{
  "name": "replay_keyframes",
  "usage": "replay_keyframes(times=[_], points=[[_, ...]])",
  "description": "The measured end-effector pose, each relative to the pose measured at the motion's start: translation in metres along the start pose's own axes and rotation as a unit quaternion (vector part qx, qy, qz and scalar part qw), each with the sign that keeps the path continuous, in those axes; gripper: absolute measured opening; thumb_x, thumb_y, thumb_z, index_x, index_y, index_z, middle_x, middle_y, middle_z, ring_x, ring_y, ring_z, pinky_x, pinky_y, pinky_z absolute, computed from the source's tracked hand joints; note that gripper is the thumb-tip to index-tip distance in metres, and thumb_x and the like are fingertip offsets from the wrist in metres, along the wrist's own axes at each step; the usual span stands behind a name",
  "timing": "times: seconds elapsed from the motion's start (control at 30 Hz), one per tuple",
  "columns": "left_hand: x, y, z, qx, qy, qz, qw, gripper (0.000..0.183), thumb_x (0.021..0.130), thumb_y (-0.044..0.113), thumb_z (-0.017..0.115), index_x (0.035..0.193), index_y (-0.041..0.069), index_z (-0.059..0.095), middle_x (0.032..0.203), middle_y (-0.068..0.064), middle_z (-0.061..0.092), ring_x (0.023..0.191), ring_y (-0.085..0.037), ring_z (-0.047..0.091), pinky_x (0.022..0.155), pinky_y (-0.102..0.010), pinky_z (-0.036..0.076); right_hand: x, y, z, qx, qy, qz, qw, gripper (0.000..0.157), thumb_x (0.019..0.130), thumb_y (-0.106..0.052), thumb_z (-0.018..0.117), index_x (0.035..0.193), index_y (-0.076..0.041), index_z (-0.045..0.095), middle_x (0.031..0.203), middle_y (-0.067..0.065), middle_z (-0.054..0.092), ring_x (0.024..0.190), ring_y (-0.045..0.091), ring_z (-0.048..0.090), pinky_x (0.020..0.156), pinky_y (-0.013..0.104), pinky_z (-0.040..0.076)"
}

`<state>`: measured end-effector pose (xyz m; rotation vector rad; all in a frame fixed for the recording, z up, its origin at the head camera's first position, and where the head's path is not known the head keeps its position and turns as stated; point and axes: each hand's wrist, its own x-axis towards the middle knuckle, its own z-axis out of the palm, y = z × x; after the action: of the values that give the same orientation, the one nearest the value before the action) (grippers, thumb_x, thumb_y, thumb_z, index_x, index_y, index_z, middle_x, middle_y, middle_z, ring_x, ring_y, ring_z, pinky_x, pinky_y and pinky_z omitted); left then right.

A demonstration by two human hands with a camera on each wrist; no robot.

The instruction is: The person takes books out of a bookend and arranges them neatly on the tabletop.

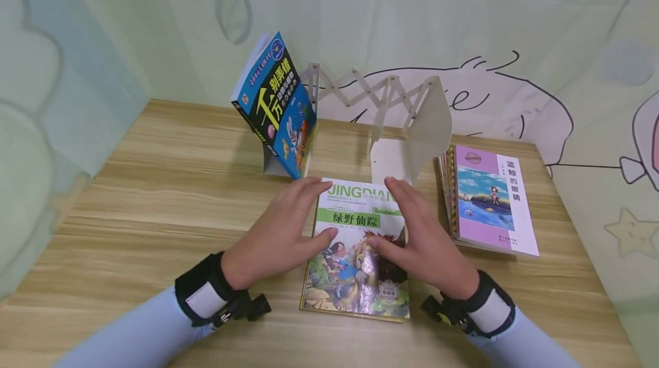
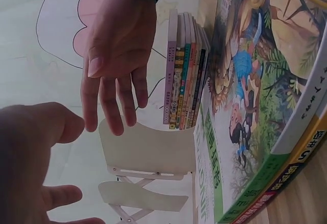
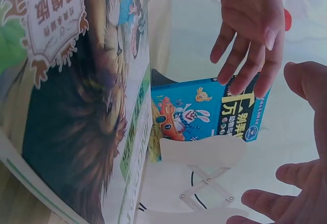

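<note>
A small stack of picture books lies flat in front of me, topped by a white-and-green storybook [image 1: 347, 248] with a lion and a child on its cover. Over its left side hovers my left hand [image 1: 280, 233], fingers extended and thumb apart. My right hand [image 1: 427, 245] hovers over the right side in the same pose. Both wrist views show a gap between the hands and the cover. Behind the stack stands a white expandable bookend [image 1: 429, 127] with a crisscross lattice. A blue-and-black book [image 1: 280, 107] leans upright at its left end.
To the right, a pile of several thin books [image 1: 486, 202] lies on the wooden table [image 1: 170, 185], a pink-and-white one on top. Close behind the bookend hangs a pale printed curtain [image 1: 360, 13], which also borders the table's sides.
</note>
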<state>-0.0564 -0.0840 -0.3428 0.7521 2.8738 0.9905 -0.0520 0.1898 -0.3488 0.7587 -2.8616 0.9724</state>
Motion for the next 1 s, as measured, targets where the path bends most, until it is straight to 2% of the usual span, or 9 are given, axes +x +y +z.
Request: replay_keyframes(times=[0.17, 0.27, 0.33, 0.43, 0.5, 0.57, 0.67, 0.8, 1.0], points=[[0.001, -0.001, 0.000, 0.015, 0.036, -0.001, 0.9992, 0.070, 0.092, 0.043, 0.068, 0.149, 0.010, 0.043, 0.149, -0.014, 0.042, 0.136, -0.031, 0.044, 0.111, -0.053, 0.042, 0.000, 0.000, 0.002, 0.002, 0.001, 0.007, 1.000, 0.096, 0.087, -0.048, 0.075, 0.161, -0.026, 0.019, 0.164, 0.012, 0.025, 0.151, 0.035, 0.023, 0.115, 0.066, 0.027], [0.007, -0.009, -0.006, 0.013, 0.130, 0.000, 0.9914, 0.065, 0.091, 0.037, 0.069, 0.143, 0.004, 0.048, 0.135, -0.018, 0.049, 0.123, -0.030, 0.049, 0.102, -0.048, 0.048, -0.002, 0.001, 0.002, 0.003, -0.001, 0.014, 1.000, 0.094, 0.087, -0.048, 0.075, 0.160, -0.025, 0.021, 0.164, 0.012, 0.026, 0.151, 0.035, 0.022, 0.116, 0.066, 0.027], [0.012, -0.018, -0.015, -0.015, 0.218, -0.017, 0.9758, 0.062, 0.090, 0.030, 0.071, 0.138, -0.001, 0.048, 0.121, -0.018, 0.049, 0.112, -0.030, 0.048, 0.093, -0.042, 0.047, -0.003, 0.002, 0.003, 0.004, -0.004, 0.022, 1.000, 0.093, 0.088, -0.048, 0.074, 0.160, -0.024, 0.021, 0.164, 0.011, 0.025, 0.151, 0.035, 0.021, 0.116, 0.066, 0.026], [0.024, -0.034, -0.034, -0.114, 0.321, -0.065, 0.9381, 0.063, 0.090, 0.028, 0.072, 0.135, -0.003, 0.040, 0.106, -0.011, 0.045, 0.098, -0.028, 0.046, 0.080, -0.033, 0.042, -0.004, 0.003, 0.004, 0.002, -0.007, 0.030, 1.000, 0.092, 0.088, -0.049, 0.073, 0.160, -0.023, 0.022, 0.164, 0.011, 0.025, 0.152, 0.035, 0.021, 0.117, 0.065, 0.026], [0.032, -0.043, -0.048, -0.175, 0.346, -0.108, 0.9154, 0.065, 0.093, 0.033, 0.070, 0.138, 0.002, 0.035, 0.099, -0.006, 0.040, 0.090, -0.023, 0.045, 0.073, -0.028, 0.040, -0.005, 0.004, 0.005, 0.003, -0.008, 0.034, 0.999, 0.091, 0.088, -0.049, 0.073, 0.159, -0.022, 0.023, 0.164, 0.012, 0.026, 0.151, 0.036, 0.021, 0.116, 0.066, 0.027], [0.040, -0.052, -0.060, -0.210, 0.337, -0.143, 0.9066, 0.068, 0.094, 0.039, 0.067, 0.143, 0.008, 0.032, 0.096, -0.002, 0.043, 0.084, -0.018, 0.047, 0.066, -0.024, 0.041, -0.005, 0.005, 0.006, 0.004, -0.007, 0.035, 0.999, 0.090, 0.088, -0.048, 0.073, 0.159, -0.021, 0.024, 0.164, 0.012, 0.026, 0.151, 0.036, 0.022, 0.116, 0.065, 0.027], [0.047, -0.061, -0.070, -0.216, 0.312, -0.161, 0.9113, 0.067, 0.094, 0.044, 0.065, 0.147, 0.012, 0.039, 0.096, -0.003, 0.053, 0.079, -0.017, 0.053, 0.062, -0.020, 0.047, -0.006, 0.006, 0.006, 0.007, -0.005, 0.034, 0.999, 0.088, 0.089, -0.048, 0.072, 0.159, -0.021, 0.026, 0.163, 0.012, 0.027, 0.150, 0.035, 0.024, 0.116, 0.064, 0.028], [0.053, -0.066, -0.075, -0.202, 0.299, -0.145, 0.9212, 0.058, 0.092, 0.044, 0.069, 0.139, 0.013, 0.054, 0.098, -0.007, 0.062, 0.078, -0.018, 0.061, 0.060, -0.020, 0.056, -0.006, 0.007, 0.008, 0.011, -0.002, 0.028, 1.000, 0.084, 0.090, -0.045, 0.072, 0.158, -0.022, 0.028, 0.162, 0.011, 0.029, 0.150, 0.033, 0.026, 0.117, 0.061, 0.030], [0.057, -0.071, -0.076, -0.071, 0.284, -0.149, 0.9444, 0.053, 0.095, 0.047, 0.061, 0.130, 0.008, 0.060, 0.097, -0.009, 0.071, 0.072, -0.018, 0.064, 0.050, -0.020, 0.050, -0.007, 0.010, 0.010, 0.015, -0.001, 0.024, 1.000, 0.081, 0.091, -0.037, 0.073, 0.157, -0.017, 0.031, 0.160, 0.011, 0.032, 0.147, 0.032, 0.031, 0.115, 0.059, 0.034]])
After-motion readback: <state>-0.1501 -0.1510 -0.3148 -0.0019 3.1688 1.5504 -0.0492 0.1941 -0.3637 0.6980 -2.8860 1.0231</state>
